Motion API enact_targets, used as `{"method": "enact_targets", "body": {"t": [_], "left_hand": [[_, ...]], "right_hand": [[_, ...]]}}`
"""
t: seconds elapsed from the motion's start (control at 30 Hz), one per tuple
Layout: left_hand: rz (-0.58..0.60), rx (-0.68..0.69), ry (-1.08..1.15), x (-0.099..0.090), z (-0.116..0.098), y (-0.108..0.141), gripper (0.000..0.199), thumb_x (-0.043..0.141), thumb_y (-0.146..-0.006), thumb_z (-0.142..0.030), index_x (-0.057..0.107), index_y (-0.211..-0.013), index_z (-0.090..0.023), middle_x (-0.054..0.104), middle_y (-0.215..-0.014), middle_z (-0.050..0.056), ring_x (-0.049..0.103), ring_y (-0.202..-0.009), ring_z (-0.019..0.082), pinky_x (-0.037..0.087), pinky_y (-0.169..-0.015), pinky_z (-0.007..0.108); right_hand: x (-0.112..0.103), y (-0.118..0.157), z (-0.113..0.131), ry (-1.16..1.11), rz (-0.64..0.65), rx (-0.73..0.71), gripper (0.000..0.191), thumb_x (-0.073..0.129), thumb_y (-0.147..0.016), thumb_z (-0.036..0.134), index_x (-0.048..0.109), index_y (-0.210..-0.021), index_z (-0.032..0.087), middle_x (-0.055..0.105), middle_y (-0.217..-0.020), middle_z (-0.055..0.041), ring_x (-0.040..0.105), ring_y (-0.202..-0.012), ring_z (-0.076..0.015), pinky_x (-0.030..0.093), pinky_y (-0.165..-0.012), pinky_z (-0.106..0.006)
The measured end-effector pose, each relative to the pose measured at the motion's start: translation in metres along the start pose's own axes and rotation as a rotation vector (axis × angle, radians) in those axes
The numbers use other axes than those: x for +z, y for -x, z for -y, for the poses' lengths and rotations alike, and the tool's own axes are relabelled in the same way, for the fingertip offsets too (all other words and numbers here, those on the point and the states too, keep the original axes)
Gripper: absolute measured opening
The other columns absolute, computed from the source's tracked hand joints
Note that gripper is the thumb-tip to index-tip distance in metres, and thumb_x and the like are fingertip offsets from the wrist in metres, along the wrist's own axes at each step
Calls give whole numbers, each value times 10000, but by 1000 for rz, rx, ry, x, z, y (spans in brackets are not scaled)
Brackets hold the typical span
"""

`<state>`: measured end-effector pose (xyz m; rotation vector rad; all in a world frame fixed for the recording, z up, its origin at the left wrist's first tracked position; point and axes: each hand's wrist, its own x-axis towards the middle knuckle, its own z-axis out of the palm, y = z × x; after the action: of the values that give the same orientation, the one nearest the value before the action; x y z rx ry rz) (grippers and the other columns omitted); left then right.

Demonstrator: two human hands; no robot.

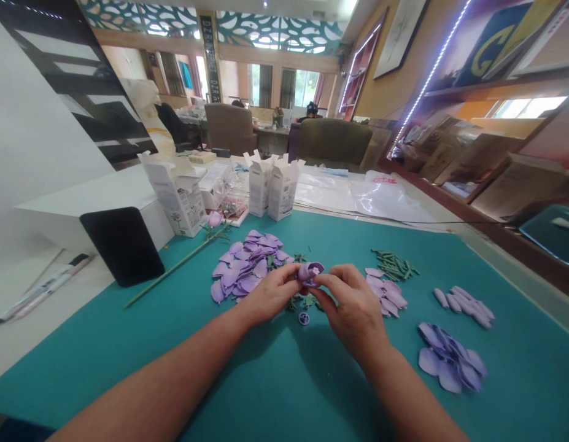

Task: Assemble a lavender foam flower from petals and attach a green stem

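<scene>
Between my hands is a small purple flower piece (310, 272) with curled petals and a pale centre. My left hand (275, 293) pinches it from the left. The thumb and fingers of my right hand (351, 301) close on its right side. Just below lies a small round purple part (303, 318) on the green mat (275, 380). A large heap of purple petals (247, 264) sits beyond my left hand, and a smaller petal pile (389, 294) lies right of my right hand. Green leafy bits (309, 301) show partly under my hands.
Green sticks (397, 265), purple bud-shaped pieces (466, 306) and more petals (450, 359) lie on the right. At the left are a stemmed flower (178, 264), a black tablet (123, 245) and a pen (40, 288). White boxes (282, 187) stand behind. A person sits far back.
</scene>
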<state>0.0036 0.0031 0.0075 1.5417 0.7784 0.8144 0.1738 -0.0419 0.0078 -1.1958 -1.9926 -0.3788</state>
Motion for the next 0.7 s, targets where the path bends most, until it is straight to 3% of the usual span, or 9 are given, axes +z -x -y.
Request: {"method": "enact_targets", "body": {"t": [0.33, 0.7], "left_hand": [[26, -4, 83, -1, 1, -1, 329, 570, -838, -325, 619, -1087, -117, 627, -931, 60, 561, -864, 163, 436, -806, 282], [6, 9, 61, -5, 0, 1, 311, 549, -824, -230, 603, -1123, -166, 634, -1135, 67, 562, -1070, 199, 427, -935, 306]], "right_hand": [[0, -1, 2, -121, -22, 13, 121, 527, -919, 214, 646, -913, 196, 681, -822, -44, 632, -742, -143, 476, -683, -230], [-4, -2, 3, -85, 20, -59, 124, 543, -911, 239, 661, -925, 204, 667, -769, -40, 610, -701, -147, 454, -639, -235]]}}
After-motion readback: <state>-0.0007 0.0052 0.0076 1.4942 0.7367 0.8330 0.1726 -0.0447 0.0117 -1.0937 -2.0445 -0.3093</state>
